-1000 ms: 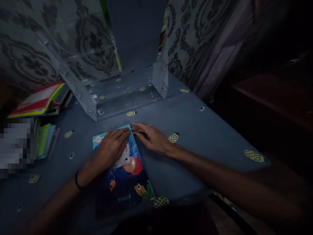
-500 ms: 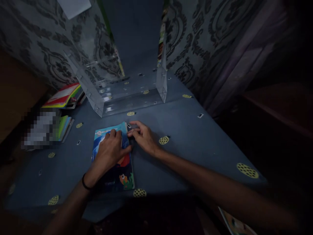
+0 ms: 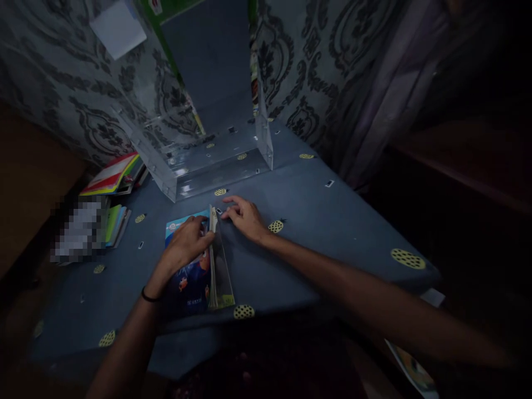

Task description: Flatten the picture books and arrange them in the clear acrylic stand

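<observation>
A thin picture book (image 3: 195, 285) with a dark blue cover, light blue at the top, lies near the table's front edge. Its right side is lifted, so page edges and part of an inner or back sheet show. My left hand (image 3: 187, 244), a black band round the wrist, is closed on the book, fingers over the cover and thumb at the raised page edges. Just right of the book's upper corner, my right hand (image 3: 246, 220) hovers or rests with fingers apart and bent, holding nothing; whether it touches the cloth I cannot tell.
Behind the book, a clear acrylic stand (image 3: 216, 183) sits on the blue tablecloth (image 3: 307, 221), near a tall board (image 3: 211, 66). Stacked books and folders (image 3: 114, 174) lie at left, with more booklets (image 3: 114, 224) in front. A patterned wall rises behind.
The book's right side has come up, spreading its pages, with my left thumb now at their edges. My right hand stays beside the book. The camera view has shifted slightly.
</observation>
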Action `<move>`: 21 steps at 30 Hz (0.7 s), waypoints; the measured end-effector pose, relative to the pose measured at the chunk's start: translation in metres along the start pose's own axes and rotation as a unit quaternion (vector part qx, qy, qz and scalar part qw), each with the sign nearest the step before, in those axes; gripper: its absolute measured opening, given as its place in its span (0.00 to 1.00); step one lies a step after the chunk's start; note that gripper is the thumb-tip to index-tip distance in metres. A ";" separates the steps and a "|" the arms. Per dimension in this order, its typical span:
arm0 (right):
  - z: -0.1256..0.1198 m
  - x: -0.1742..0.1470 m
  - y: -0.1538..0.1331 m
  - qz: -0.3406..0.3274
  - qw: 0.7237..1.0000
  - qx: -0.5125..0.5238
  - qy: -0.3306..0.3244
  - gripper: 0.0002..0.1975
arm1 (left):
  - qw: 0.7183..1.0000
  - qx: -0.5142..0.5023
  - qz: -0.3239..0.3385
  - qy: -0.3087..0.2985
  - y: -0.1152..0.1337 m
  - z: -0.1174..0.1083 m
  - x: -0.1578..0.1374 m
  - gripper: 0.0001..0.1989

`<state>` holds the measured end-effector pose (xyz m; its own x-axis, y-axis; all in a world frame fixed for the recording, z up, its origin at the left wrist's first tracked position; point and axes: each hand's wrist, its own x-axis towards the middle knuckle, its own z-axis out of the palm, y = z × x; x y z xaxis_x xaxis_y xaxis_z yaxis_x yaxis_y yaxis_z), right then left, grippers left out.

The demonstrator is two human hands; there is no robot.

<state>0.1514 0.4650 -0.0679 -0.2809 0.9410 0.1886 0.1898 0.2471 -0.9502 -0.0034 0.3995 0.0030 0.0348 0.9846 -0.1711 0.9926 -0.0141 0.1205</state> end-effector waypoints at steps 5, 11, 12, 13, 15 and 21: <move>-0.001 -0.002 0.004 -0.038 0.998 -0.046 -0.005 0.17 | 0.993 0.106 -0.024 0.055 0.023 0.017 -0.013 0.18; 0.008 -0.010 0.005 -0.189 0.971 -0.113 -0.092 0.19 | 0.988 0.127 0.014 0.087 0.021 0.028 -0.023 0.21; 0.010 -0.010 0.007 -0.206 0.964 -0.128 -0.112 0.20 | 0.988 0.122 0.024 0.088 0.013 0.028 -0.025 0.20; 0.013 -0.009 0.008 -0.216 0.957 -0.147 -0.127 0.20 | 0.988 0.121 0.027 0.092 0.005 0.028 -0.028 0.20; 0.018 -0.006 0.012 -0.223 0.946 -0.186 -0.145 0.18 | 0.987 0.125 0.015 0.104 -0.014 0.029 -0.036 0.20; 0.024 0.004 0.018 -0.218 0.929 -0.256 -0.156 0.17 | 0.985 0.092 -0.033 0.144 -0.060 0.056 -0.068 0.25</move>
<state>0.1308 0.4681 -0.0906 -0.6801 0.6331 0.3697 0.3949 0.7412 -0.5429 -0.0593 0.3236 -0.0469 -0.0383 0.9926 0.1152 0.9967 0.0462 -0.0663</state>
